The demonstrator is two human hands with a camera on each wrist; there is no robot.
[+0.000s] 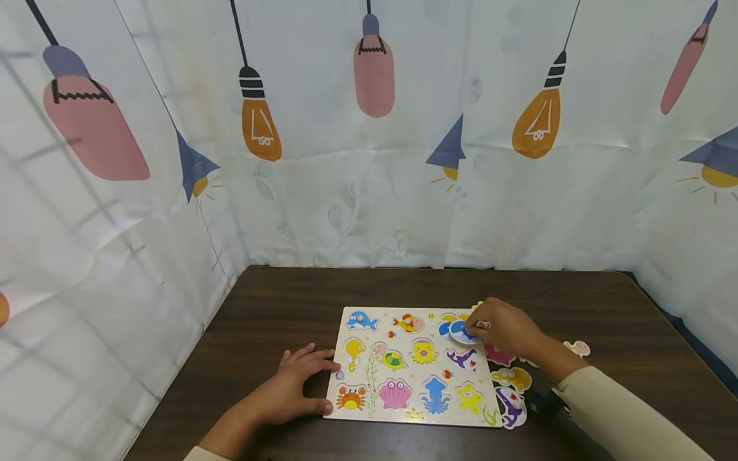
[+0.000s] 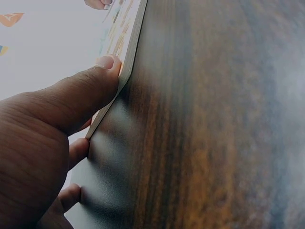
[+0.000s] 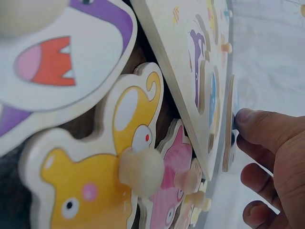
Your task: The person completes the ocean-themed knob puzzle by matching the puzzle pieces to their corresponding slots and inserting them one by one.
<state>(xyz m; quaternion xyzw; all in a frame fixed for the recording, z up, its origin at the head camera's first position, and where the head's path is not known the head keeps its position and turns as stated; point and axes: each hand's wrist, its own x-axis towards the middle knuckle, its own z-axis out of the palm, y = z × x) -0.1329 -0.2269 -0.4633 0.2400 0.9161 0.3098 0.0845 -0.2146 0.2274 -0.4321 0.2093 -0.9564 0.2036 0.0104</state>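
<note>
The left hand [image 1: 294, 387], fingers relaxed, is rested against the board's [image 1: 369, 320] left edge; the thumb contact is shown only by the left wrist view. Animal pieces are seated in the board's slots. A blue piece [image 1: 461, 331] is pinched by the right hand [image 1: 504, 328] over the board's upper right. Loose pieces [image 1: 510, 379] lie beside the right edge.

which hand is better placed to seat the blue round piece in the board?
Right. The right hand already pinches the blue round piece over the puzzle board's upper right slot. The left hand rests on the table, fingers against the board's left edge, likely steadying it.
</note>
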